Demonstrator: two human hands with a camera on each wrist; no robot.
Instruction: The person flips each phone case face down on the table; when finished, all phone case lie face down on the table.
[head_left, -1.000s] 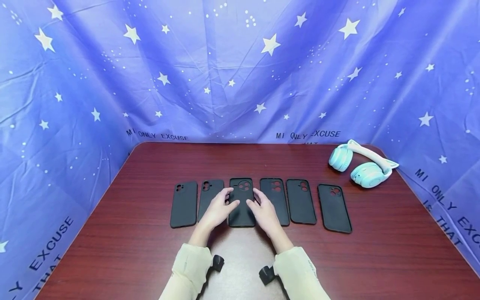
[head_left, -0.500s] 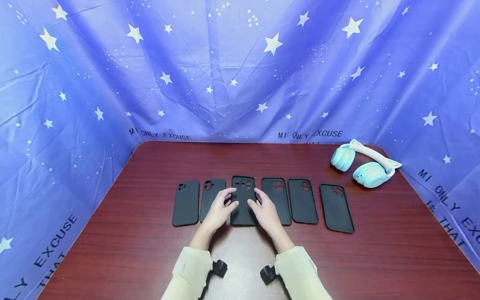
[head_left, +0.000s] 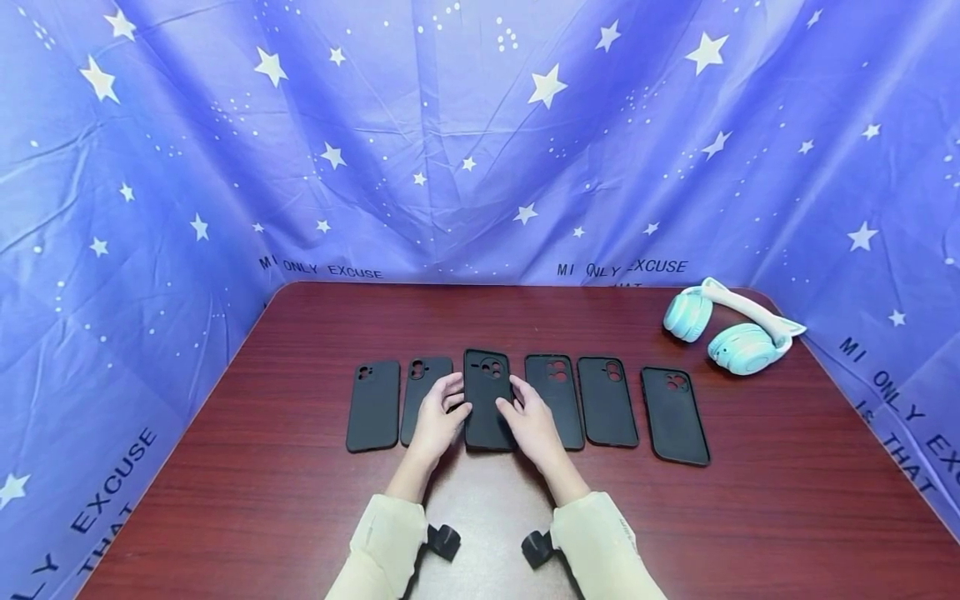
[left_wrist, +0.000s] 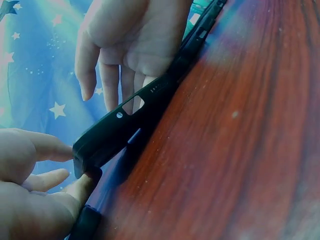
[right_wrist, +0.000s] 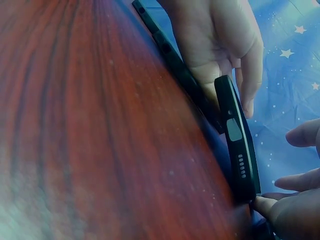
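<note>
A black phone case (head_left: pixel 487 412) with a round camera cutout lies between my hands, third from the left in a row. It is tilted, its left long edge raised above the table. My left hand (head_left: pixel 437 419) pinches that edge; in the left wrist view a left fingertip (left_wrist: pixel 92 175) is beneath the case's corner and the thumb is on the other side. My right hand (head_left: pixel 531 422) is at the right edge, where a fingertip (right_wrist: pixel 264 204) touches the case low down. The right thumb (right_wrist: pixel 304 134) stays raised apart from it.
Two more black cases, the outer one (head_left: pixel 372 406) and the inner one (head_left: pixel 417 390), lie left. Right of my hands lie a case partly covered by my hand (head_left: pixel 564 412), another case (head_left: pixel 607 400) and a far-right case (head_left: pixel 675 417). Light-blue headphones (head_left: pixel 742 348) rest at the table's back right.
The middle case has gone from flat to tilted, its left edge rising. My left hand has shifted slightly right with its fingers at that edge. The right hand has hardly moved.
</note>
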